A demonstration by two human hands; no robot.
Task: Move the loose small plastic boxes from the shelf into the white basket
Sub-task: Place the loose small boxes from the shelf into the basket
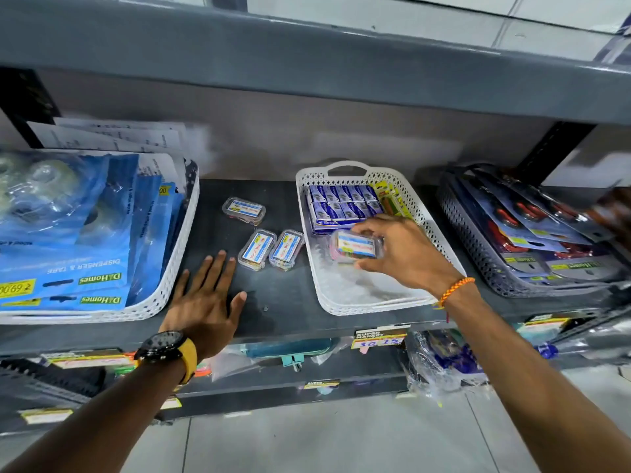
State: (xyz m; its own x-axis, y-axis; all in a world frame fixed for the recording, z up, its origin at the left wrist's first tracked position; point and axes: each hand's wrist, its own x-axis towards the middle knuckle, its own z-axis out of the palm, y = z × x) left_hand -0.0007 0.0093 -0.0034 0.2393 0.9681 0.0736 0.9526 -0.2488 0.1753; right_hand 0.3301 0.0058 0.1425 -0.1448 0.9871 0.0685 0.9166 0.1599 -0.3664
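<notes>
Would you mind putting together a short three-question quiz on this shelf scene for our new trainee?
1. True or false: the right hand holds a small plastic box over the white basket.
2. How many small plastic boxes lie loose on the shelf between the two white baskets?
3. Multiple choice: the left hand is
A. gripping a box
B. open and flat above the shelf, near the two side-by-side boxes
C. inside the white basket

Key
1. True: fingers and thumb pinch it over the basket's bare front part.
2. Three: one further back, two side by side.
3. B
</notes>
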